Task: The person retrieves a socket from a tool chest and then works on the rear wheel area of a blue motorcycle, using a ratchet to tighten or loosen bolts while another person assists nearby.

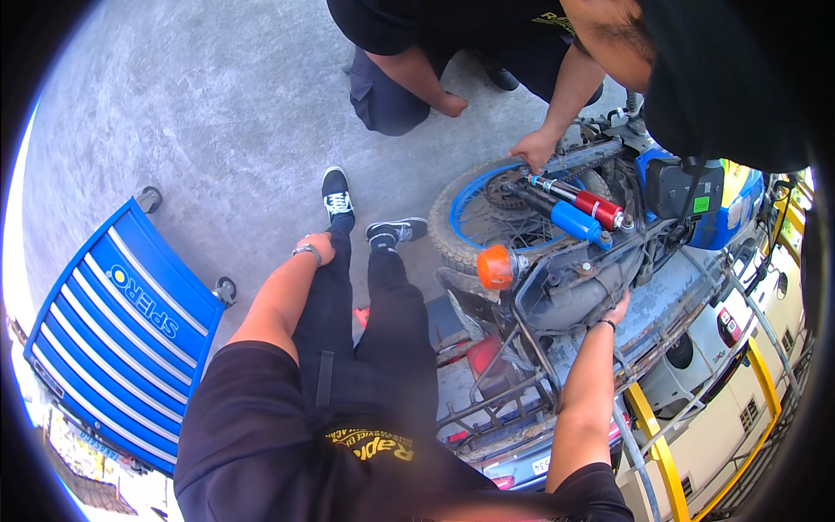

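Note:
A motorcycle [557,291] stands at the right, its rear end toward me. My right hand [619,310] is closed on the edge of its dark rear bodywork, fingertips partly hidden. My left hand [320,247] rests loosely curled on my knee, holding nothing I can see. Over the blue-rimmed rear wheel [440,209] lie two shock absorbers, one red [593,207] and one blue [570,219]. Across from me, a co-worker's hand [535,150] touches the wheel area beside the shocks; that person's other hand [452,104] hangs near their knee.
An orange turn signal [496,266] and a tubular rear rack [522,365] stick out toward me. A blue tool cabinet with casters [130,322] stands at the left on the grey concrete floor [217,113]. Yellow railings [658,444] and a white vehicle [696,365] are at the lower right.

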A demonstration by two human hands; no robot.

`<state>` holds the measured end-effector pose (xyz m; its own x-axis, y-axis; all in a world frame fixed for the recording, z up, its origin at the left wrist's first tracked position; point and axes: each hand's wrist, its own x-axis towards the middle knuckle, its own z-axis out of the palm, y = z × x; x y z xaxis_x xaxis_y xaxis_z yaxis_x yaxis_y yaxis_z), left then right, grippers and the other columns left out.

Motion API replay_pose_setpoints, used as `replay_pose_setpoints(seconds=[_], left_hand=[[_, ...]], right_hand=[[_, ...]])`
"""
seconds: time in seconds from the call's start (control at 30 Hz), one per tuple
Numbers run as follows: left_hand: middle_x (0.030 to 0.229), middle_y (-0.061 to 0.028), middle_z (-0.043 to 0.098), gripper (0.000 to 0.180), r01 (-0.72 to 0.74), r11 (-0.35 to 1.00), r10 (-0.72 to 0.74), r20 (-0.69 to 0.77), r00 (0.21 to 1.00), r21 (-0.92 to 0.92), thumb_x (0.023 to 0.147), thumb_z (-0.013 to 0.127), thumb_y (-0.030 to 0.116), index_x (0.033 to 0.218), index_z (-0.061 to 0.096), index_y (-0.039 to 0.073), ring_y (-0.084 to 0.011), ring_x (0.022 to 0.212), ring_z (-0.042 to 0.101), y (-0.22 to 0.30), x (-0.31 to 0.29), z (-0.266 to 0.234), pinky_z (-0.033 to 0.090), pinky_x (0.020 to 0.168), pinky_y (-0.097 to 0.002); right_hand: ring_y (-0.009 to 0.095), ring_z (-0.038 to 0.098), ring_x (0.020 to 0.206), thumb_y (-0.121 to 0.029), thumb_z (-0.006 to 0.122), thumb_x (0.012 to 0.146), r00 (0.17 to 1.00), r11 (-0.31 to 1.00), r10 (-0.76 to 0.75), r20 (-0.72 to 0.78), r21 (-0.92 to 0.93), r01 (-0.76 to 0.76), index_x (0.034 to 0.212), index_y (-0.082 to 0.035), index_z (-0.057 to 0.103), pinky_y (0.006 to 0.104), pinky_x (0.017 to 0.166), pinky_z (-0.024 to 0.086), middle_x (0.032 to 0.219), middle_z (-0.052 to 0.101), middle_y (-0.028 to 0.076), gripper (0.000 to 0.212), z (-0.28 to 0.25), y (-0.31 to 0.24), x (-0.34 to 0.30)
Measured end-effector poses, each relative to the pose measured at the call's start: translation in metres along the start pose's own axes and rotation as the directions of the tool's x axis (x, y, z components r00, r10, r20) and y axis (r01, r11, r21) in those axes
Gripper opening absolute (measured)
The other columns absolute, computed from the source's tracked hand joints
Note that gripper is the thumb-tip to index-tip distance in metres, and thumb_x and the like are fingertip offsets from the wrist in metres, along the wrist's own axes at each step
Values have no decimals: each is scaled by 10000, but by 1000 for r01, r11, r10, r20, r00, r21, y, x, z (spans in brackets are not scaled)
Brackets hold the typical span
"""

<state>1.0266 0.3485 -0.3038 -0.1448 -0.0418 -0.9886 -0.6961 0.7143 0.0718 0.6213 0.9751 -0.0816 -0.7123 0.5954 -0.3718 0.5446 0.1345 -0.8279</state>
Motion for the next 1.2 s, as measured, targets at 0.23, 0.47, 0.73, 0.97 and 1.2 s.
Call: replay_pose_setpoints(seconds=[0.23,0.47,0.73,0.97,1.2], left_hand=[[1358,-195,691,468,-44,999,44,-16,999,33,939,627,314,1346,663,85,-382,1267,655,25,-1,1,528,1075,-492],[1410,-197,661,506,-51,997,47,47,998,65,935,602,270,1419,625,126,-381,1316,626,47,1,0,511,1099,-490],[1463,-168,626,484,-93,992,93,6,996,90,936,558,206,1406,649,136,-368,1345,606,63,0,1,505,1108,-483],[1383,-184,674,445,-89,996,90,-49,995,17,922,616,259,1334,666,98,-380,1295,634,48,-4,0,525,1080,-489],[1442,-176,644,494,-12,999,13,23,1000,-35,940,624,269,1408,630,113,-363,1342,608,4,1,6,508,1110,-479]], right_hand=[[261,675,1168,-364,592,1041,1000,1000,-16,10,16,16,1335,82,637,383,1059,497,1304,708,131,536,4,2,-6],[255,697,1115,-334,619,1028,998,991,62,-15,121,-60,1301,73,669,374,1018,522,1261,728,127,493,11,-2,-15],[256,696,1127,-344,598,1042,998,991,64,17,121,-65,1304,67,667,376,1030,514,1271,727,121,492,20,-9,-25],[265,696,1154,-377,540,1060,997,993,80,13,81,-81,1293,37,681,393,1076,500,1272,737,109,496,8,-2,-9],[266,689,1159,-390,522,1060,999,999,39,10,-4,-39,1318,35,665,394,1084,493,1271,730,113,518,6,-4,-6]])
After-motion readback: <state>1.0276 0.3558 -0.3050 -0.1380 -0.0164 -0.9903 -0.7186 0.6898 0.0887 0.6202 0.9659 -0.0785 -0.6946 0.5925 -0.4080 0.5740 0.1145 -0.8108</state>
